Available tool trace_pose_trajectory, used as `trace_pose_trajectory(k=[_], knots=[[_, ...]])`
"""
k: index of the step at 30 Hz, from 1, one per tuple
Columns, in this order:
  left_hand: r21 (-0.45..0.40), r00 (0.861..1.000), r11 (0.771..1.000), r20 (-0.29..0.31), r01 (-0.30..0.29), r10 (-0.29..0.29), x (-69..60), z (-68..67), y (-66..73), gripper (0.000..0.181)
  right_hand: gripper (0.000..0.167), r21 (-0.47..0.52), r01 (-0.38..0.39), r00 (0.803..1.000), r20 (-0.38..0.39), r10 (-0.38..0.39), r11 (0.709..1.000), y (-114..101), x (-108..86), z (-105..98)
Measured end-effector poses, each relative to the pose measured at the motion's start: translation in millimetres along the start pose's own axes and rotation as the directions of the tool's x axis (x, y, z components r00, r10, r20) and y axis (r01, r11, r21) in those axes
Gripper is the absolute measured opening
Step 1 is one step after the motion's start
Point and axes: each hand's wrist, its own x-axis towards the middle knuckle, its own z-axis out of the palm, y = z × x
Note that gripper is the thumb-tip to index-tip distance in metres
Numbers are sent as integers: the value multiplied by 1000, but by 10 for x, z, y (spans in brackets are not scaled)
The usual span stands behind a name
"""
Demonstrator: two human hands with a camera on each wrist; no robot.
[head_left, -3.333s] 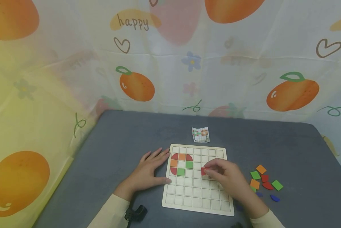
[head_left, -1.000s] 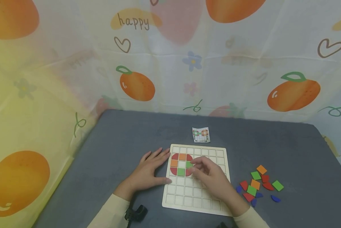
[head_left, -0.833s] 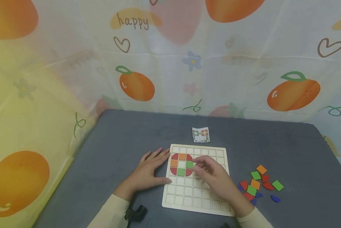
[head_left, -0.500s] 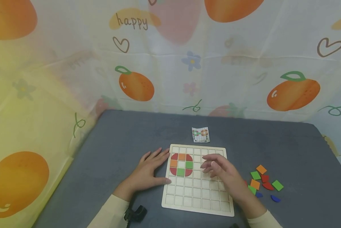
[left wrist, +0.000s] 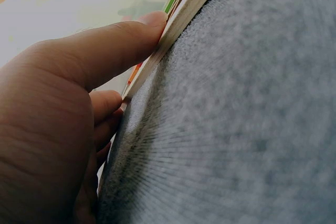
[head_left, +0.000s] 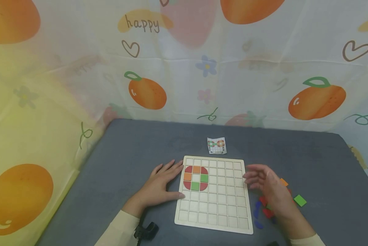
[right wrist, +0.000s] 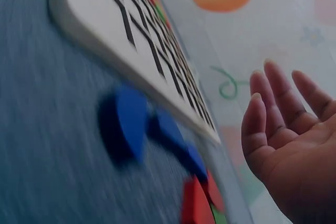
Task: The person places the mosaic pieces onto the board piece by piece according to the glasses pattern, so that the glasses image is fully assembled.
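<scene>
A pale wooden grid board (head_left: 214, 215) lies on the dark grey table. Near its upper left corner, red quarter-round pieces (head_left: 187, 185), orange squares (head_left: 196, 169) and green squares (head_left: 204, 178) form a ring around one bare cell. My left hand (head_left: 156, 188) rests flat at the board's left side, with thumb and fingertips touching the edge; the left wrist view shows the thumb (left wrist: 115, 48) against the rim. Past the board's right edge, my right hand (head_left: 273, 191) hovers over the loose pieces, holding nothing, fingers loosely bent. It hides part of the pile.
Right of the board lie loose pieces: a green square (head_left: 300, 200), red pieces (head_left: 268, 213), part of an orange square (head_left: 283, 182) and blue pieces (right wrist: 131, 121). A small printed pattern card (head_left: 216, 146) lies behind the board. A patterned cloth (head_left: 242, 89) hangs behind the table.
My right hand has put a red quarter-round piece at the ring's lower right corner, let go and moved right, off the board to the loose pieces. The left hand has stayed put.
</scene>
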Motion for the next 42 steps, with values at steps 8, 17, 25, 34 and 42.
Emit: trace_pose_trajectory(k=[8,17,25,34,42], knots=[[6,1000,1000,-10,-4,4,1,15,9,103,47,-88,-92,972,-224,71,992,-59,-144,-300],[0,1000,1000,3,1,-1,13,9,36,103,39,-225,-97,943,-333,18,970,-44,-250,-644],[1,1000,1000,-11,-11,11,11,9,22,101,41,-479,-318,935,-301,187,818,-11,-333,-903],[5,1000,1000,-8,2,-2,5,10,3,103,51,-614,-451,892,-303,335,647,50,-310,-920],[-3,1000,1000,5,9,-9,1,2,8,104,42,-687,-410,912,-301,279,600,70,-326,-899]])
